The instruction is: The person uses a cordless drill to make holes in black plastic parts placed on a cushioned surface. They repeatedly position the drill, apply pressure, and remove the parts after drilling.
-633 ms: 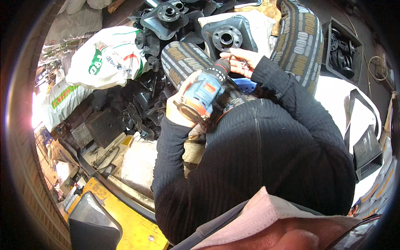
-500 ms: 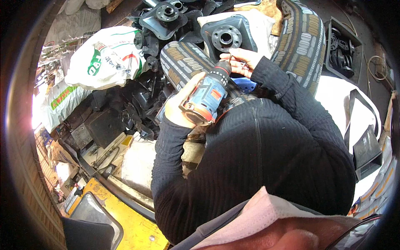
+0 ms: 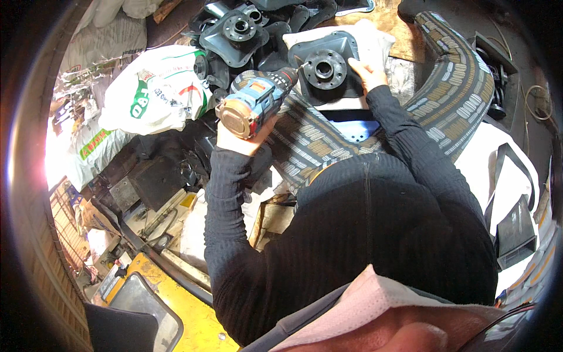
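My left hand [image 3: 241,142] is closed round a blue and red cordless drill [image 3: 253,101]. Its chuck points up and to the right, and the thin bit tip reaches the left side of a black flanged part [image 3: 339,77]. That part has a squarish plate and a raised round hub, with a ring of small holes about a larger central hole. At the plate's right edge, my right hand [image 3: 373,75] grips it with thumb and fingers; some fingers are hidden. A white sack [image 3: 381,42] lies under the part.
Similar black parts [image 3: 237,29] are heaped at the far left, next to a white printed bag [image 3: 149,94]. Patterned cloth [image 3: 451,111] covers my bent legs on both sides of a blue piece [image 3: 356,130]. A dark crate [image 3: 509,76] stands at the right.
My right hand has left the drill's tip and moved right, onto the flanged part's edge. The drill has shifted left and up, its bit swinging toward the hub. My right leg has moved outward.
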`<state>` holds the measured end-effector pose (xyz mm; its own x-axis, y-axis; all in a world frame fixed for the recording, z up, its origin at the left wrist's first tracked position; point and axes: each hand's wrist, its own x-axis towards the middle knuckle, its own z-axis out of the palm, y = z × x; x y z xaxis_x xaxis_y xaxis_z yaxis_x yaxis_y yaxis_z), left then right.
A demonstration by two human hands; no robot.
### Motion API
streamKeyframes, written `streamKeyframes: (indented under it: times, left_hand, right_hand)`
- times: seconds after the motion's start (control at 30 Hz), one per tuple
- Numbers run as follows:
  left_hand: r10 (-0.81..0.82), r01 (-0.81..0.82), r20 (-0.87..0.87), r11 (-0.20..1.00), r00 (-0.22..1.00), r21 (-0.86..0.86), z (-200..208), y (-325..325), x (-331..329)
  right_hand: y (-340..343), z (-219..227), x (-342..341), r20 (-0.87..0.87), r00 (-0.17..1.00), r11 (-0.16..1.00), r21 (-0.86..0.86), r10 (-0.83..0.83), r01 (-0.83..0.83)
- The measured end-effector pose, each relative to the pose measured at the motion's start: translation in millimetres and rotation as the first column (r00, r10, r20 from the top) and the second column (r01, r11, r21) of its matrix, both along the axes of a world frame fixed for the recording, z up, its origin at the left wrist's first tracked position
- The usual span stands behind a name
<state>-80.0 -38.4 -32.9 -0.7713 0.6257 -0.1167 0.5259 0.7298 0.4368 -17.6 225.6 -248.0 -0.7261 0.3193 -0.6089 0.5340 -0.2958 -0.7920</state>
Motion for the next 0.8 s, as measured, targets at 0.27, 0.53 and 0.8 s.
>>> streamKeyframes:
  times: [0.27,0.53,0.8]
  left_hand:
    - [0.230,-0.207,0.276,0.972,0.933,-0.111,-3.4,23.7,-17.2]
    - [0.097,-0.069,0.224,0.989,0.970,-0.130,4.4,28.2,-23.7]
    - [0.062,-0.075,0.272,0.997,0.960,0.035,-5.3,36.1,-39.8]
  right_hand:
    - [-9.4,1.8,-11.8,-0.051,0.969,0.968,0.076,0.242,-0.238]
    - [-15.2,39.5,-9.7,-0.172,0.968,0.983,0.036,0.182,-0.178]
    - [-22.0,34.4,-15.1,-0.127,0.982,0.984,0.130,0.137,-0.121]
